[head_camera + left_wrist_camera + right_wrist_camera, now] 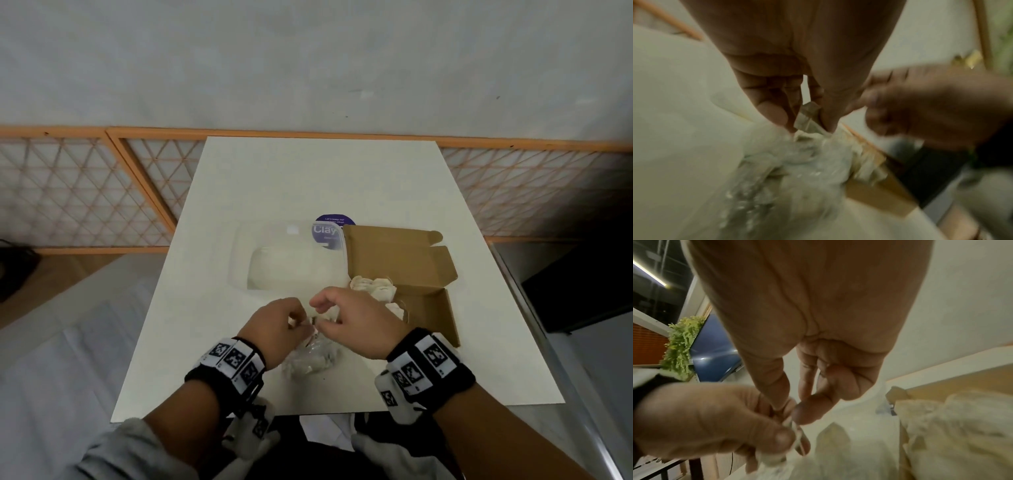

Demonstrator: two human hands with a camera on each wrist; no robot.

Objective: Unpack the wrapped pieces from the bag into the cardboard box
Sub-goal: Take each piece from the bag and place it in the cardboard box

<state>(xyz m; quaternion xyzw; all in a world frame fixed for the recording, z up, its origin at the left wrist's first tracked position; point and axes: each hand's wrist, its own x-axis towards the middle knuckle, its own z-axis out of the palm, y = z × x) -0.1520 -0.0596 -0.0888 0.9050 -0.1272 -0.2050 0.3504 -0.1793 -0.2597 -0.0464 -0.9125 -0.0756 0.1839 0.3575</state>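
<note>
Nearest the body: crumpled clear plastic bag (310, 359) lying on the white worktop (212, 342) at its near edge, between the wrists. Pale wrapped pieces show through the film; the count cannot be read.

Left hand (274, 325) – thumb and fingertips pinch the gathered mouth of the bag (807, 116); the left wrist view shows a folded strip of film caught between them. Right hand (346, 322) just beside it, fingers curled, thumb and index finger closing on the same strip (795, 426); whether it has a firm hold cannot be told, the view being blurred there.

Judgement: the step in hand is opening the bag mouth. To do it well – keep the left pinch fixed as anchor, draw the right away sideways, not upward, so that the bag stays down and the pieces do not spill. The thin film will likely stretch and cling; short pulls seem safer.

Farther right: open brown cardboard box (428, 308), flaps up, with white wrapped pieces (373, 286) already inside at its near-left corner.

Beyond: clear plastic tub (291, 260), and behind it a round purple label (334, 221) reading "Clay".
</note>
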